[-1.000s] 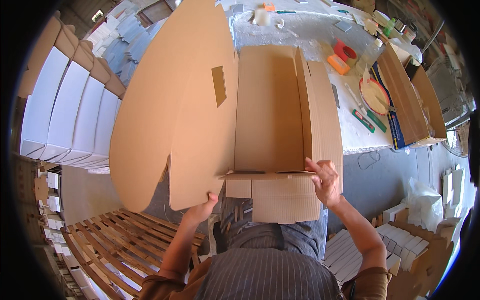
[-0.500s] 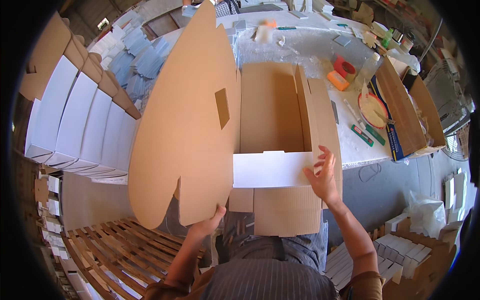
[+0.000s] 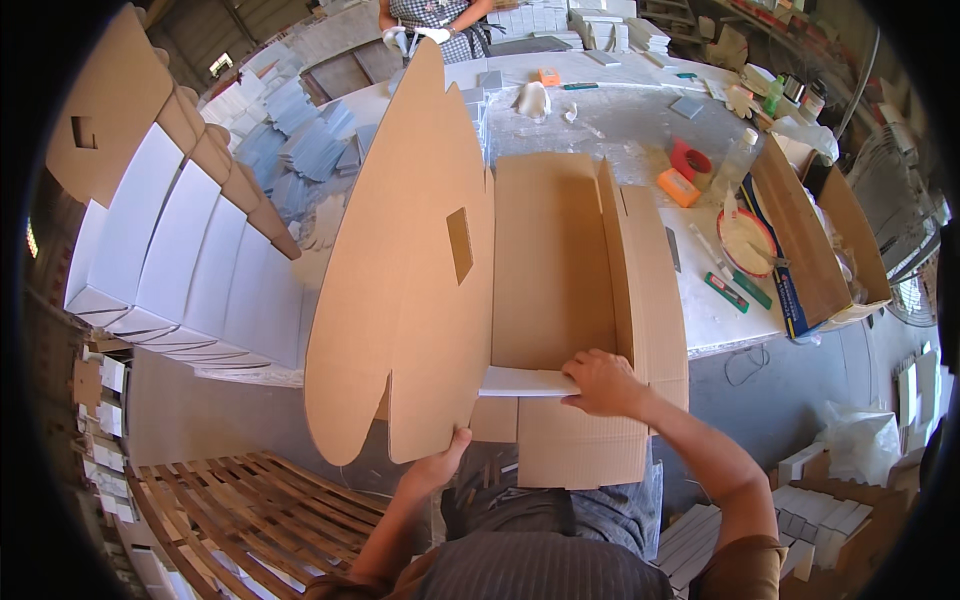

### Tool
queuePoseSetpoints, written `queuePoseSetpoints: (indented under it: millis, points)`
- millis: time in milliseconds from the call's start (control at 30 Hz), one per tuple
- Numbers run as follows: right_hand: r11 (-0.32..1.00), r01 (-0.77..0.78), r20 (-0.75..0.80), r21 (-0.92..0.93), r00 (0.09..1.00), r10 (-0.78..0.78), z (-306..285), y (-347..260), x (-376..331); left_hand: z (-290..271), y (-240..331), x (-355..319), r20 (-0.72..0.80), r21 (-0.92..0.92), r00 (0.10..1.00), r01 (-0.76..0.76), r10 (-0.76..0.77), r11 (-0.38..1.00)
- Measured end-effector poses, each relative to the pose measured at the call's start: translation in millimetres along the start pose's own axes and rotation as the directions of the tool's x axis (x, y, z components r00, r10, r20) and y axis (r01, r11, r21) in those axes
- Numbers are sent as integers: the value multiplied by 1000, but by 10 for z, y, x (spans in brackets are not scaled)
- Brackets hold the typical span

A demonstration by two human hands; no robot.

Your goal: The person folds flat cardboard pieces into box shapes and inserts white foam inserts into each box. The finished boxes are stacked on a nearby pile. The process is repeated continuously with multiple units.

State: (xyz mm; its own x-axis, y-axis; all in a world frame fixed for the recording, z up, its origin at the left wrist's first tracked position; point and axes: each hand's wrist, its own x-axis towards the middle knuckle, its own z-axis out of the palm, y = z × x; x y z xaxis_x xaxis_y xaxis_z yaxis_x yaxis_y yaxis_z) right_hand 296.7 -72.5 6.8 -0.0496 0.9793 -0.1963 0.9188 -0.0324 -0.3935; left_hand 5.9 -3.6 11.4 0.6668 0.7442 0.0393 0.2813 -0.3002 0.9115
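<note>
Head view: a long brown corrugated cardboard box [image 3: 550,270], its inside bare, lies at the centre, its far end toward twelve o'clock on the pale, dusty counter [image 3: 600,130] and its near end toward six. From its nine o'clock side rises a tall brown cardboard panel [image 3: 395,290] with a rectangular slot; a narrow white-faced cardboard wall [image 3: 525,382] crosses its six o'clock end, and a brown ribbed flap [image 3: 580,450] sticks out toward the person's lap.

By its look the board should be light and fairly stiff across flat faces, bending readily at creases and slots; thin edges could crumple if squeezed hard. Its dull surface is probably not slippery. Edges and fold lines seem the best places to take hold.

The left hand [image 3: 440,465] pinches the panel's lower corner, thumb up, its forearm rising from seven o'clock. The right hand [image 3: 605,383] is bent over the white-faced wall's three o'clock end, fingers curled and closed on it, knuckles up, its elbow bent toward four o'clock. How firmly either presses cannot be told.
</note>
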Motion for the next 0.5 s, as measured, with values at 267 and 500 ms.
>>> queuePoseSetpoints:
  millis: [267, 500]
  points:
    - [947, 168, 4, 275, 984, -176, 139, 14, 228, -9, -88, 10, -8, -68, 1000, -15, 14, 998]
    - [938, 82, 352, 337, 913, -206, -154, 39, 449, -1, -150, 40, -42, -135, 999, -16, 11, 991]
